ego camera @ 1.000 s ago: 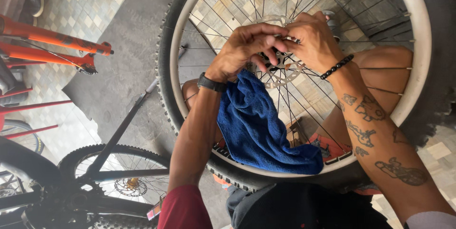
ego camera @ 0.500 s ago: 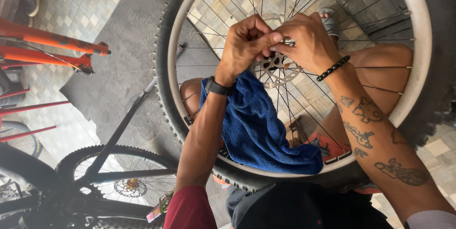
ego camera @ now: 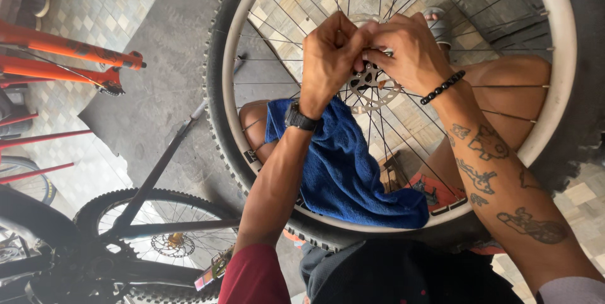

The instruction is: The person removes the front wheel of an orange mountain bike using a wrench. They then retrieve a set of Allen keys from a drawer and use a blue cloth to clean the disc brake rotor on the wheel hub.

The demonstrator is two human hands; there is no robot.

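Your wheel (ego camera: 554,58) stands upright across your lap, white rim inside a knobby black tyre, thin spokes running to the hub. The disc rotor (ego camera: 372,86), silver with cut-outs, sits at the hub, half hidden by your fingers. A blue cloth (ego camera: 343,165) drapes over the lower rim.

Both hands raised, left (ego camera: 329,58) and right (ego camera: 406,52) fingertips pinched together.

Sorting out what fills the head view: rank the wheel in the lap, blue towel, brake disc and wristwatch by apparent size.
1. Wheel
2. Blue towel
3. Brake disc, partly hidden by hands
4. Wristwatch
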